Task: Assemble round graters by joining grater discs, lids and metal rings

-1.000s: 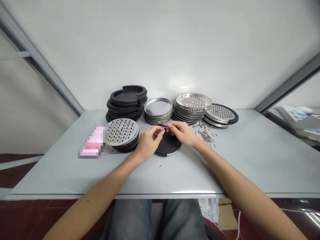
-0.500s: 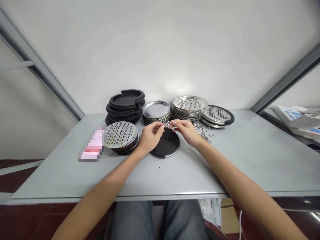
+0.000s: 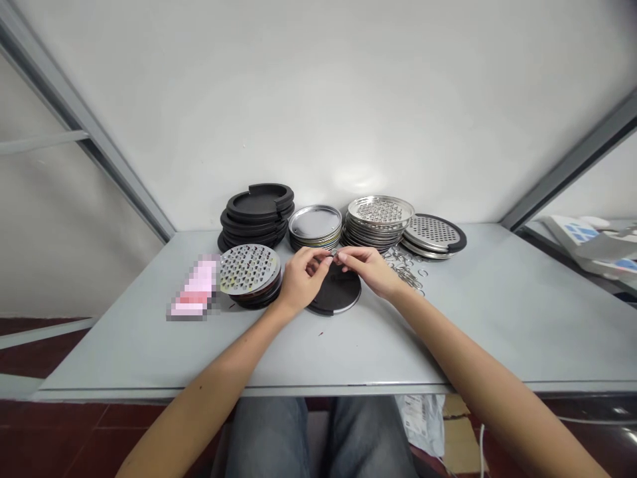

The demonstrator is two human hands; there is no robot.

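A small metal ring [image 3: 334, 253] is pinched at the fingertips where my two hands meet, partly hidden by the fingers. My left hand [image 3: 304, 275] is closed on its left side, thumb and forefinger pressed together. From the right, my right hand [image 3: 369, 269] grips it in a similar pinch. Just below the hands a round black disc [image 3: 336, 292] with a silvery edge lies on the table, its far part covered by the fingers. Loose metal rings [image 3: 405, 269] are scattered beyond my right hand.
Perforated grater-like discs [image 3: 249, 269] are stacked on the left, near a blurred pink item [image 3: 194, 289]. Behind stand stacks of black rimmed bases [image 3: 261, 202], plain metal lids [image 3: 315, 222] and perforated metal discs [image 3: 381, 211]. Black-rimmed perforated discs [image 3: 432, 232] lie farther right, before the wall.
My hands have come closer together, the left fingertips now meeting the right ones at the ring. The whole view has shifted slightly; the stacks stay where they were.
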